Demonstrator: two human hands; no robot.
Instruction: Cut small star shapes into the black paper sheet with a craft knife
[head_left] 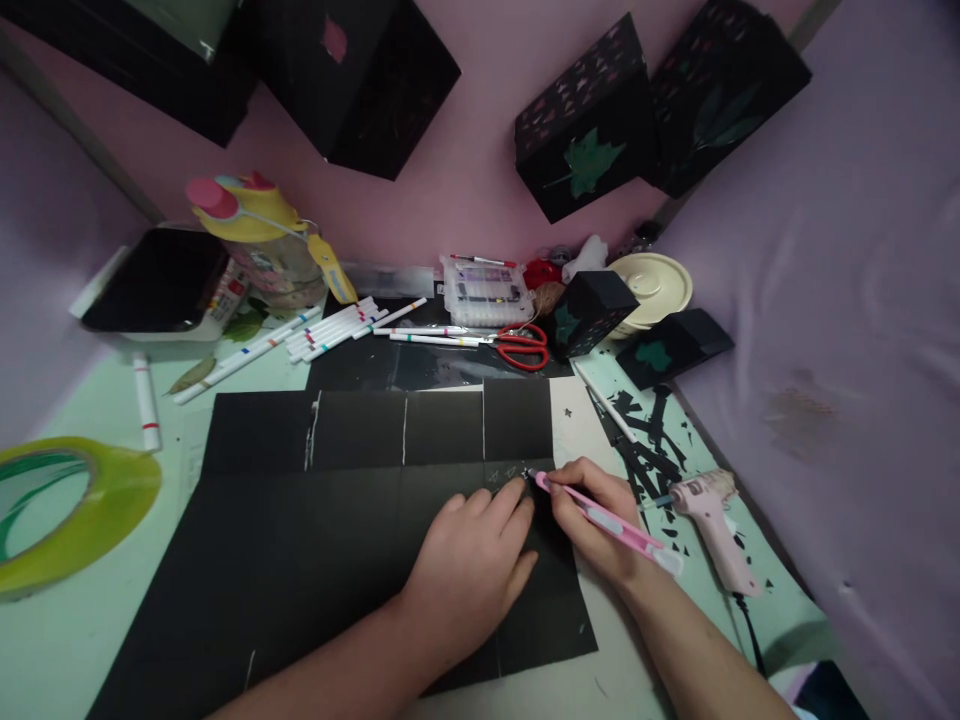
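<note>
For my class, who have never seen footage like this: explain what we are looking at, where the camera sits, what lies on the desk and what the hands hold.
There is no machine here, only a person's two bare hands. The single picture comes from a camera worn on the head, looking down at a desk. The left hand presses flat on a large sheet of black paper. The right hand holds a pink craft knife, with its tip on the paper beside small star shapes. Around them lie white marker pens, red scissors, a pink glue gun, black paper scraps and a roll of yellow-green tape.
</note>
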